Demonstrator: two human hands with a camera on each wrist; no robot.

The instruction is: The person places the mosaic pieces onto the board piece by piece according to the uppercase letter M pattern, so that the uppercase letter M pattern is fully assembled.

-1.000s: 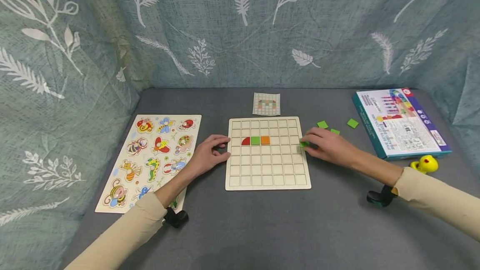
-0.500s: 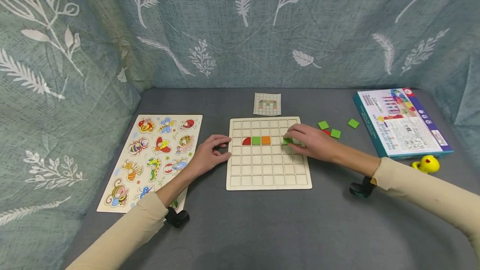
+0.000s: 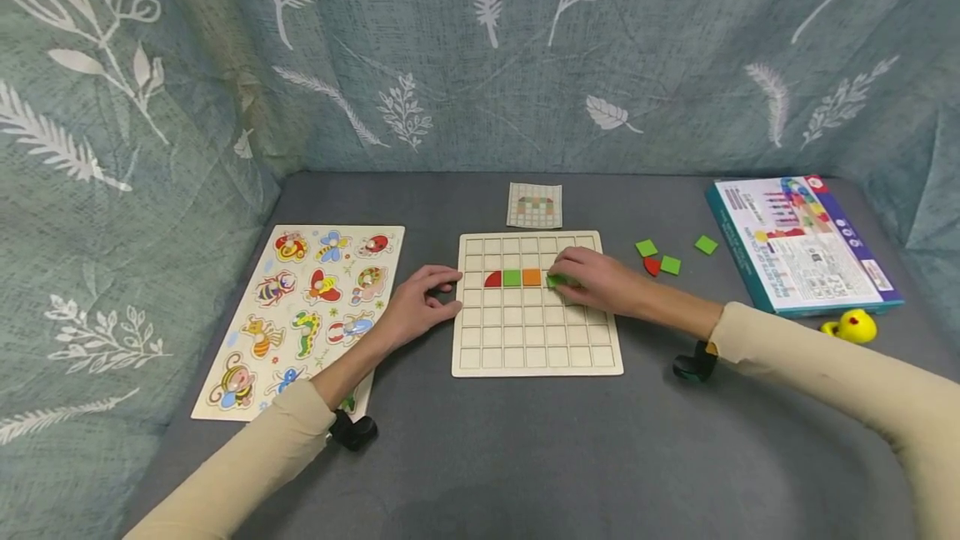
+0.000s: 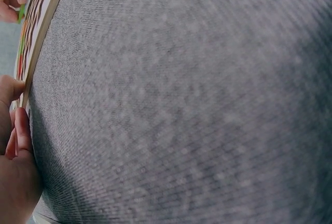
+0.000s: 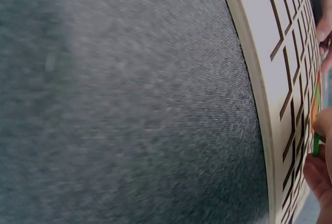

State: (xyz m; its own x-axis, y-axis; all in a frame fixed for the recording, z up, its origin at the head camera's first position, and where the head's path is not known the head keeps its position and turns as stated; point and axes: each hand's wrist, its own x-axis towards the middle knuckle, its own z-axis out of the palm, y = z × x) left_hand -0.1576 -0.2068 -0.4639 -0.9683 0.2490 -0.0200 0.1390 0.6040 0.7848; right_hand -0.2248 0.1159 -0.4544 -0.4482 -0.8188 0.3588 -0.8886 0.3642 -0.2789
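Note:
My right hand [image 3: 596, 280] pinches a green square tile [image 3: 556, 281] between thumb and fingers, over the wooden grid board [image 3: 536, 363]. In the right wrist view the tile [image 5: 316, 144] stands edge-on close over the grid. Set in one row of the board are a red quarter-round tile [image 3: 492, 279], a green square tile [image 3: 512, 278] and an orange square tile [image 3: 531, 277]. The held tile is just right of the orange one. My left hand [image 3: 417, 303] lies beside the board, its fingertips and thumb touching the left edge.
A small pattern card [image 3: 534, 223] lies behind the board. Loose green tiles [image 3: 670, 266] and a red tile [image 3: 652, 266] are to the right. Further right are a game box [image 3: 810, 248] and a yellow toy duck [image 3: 857, 326]. An insect puzzle board [image 3: 247, 307] lies left, partly under my left forearm.
My right hand has carried the green tile leftward from the board's right edge to near the orange tile, uncovering the loose red tile. My left hand has stayed at the board's left edge.

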